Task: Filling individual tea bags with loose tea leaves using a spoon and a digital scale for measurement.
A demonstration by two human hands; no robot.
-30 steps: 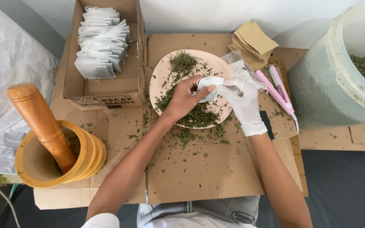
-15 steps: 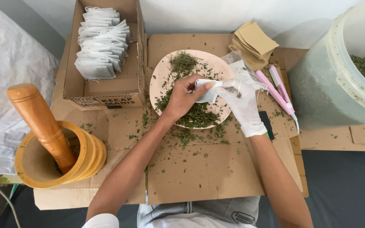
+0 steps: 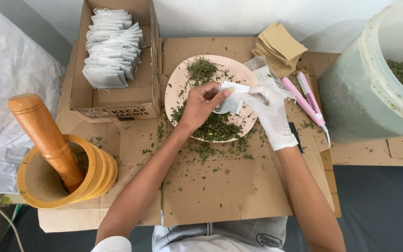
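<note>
Flattened cardboard (image 3: 220, 186) covers work surface, white wall behind. Large translucent bucket (image 3: 364, 79) of dried green herb far right. Wooden mortar (image 3: 47, 179) with pestle (image 3: 47, 135) left. Open carton (image 3: 117, 100) of white filter bags upper left. Pink plate (image 3: 176, 91) centre, crumbled herb heaped on it. Tan envelopes (image 3: 281, 44) and pink sealer (image 3: 306, 100) right of plate. Bare left hand (image 3: 199, 107) and gloved right hand (image 3: 269, 109) both pinch small white bag (image 3: 232, 95) over plate. Best kept above plate, mouth held open, so spills land on herb pile.
</note>
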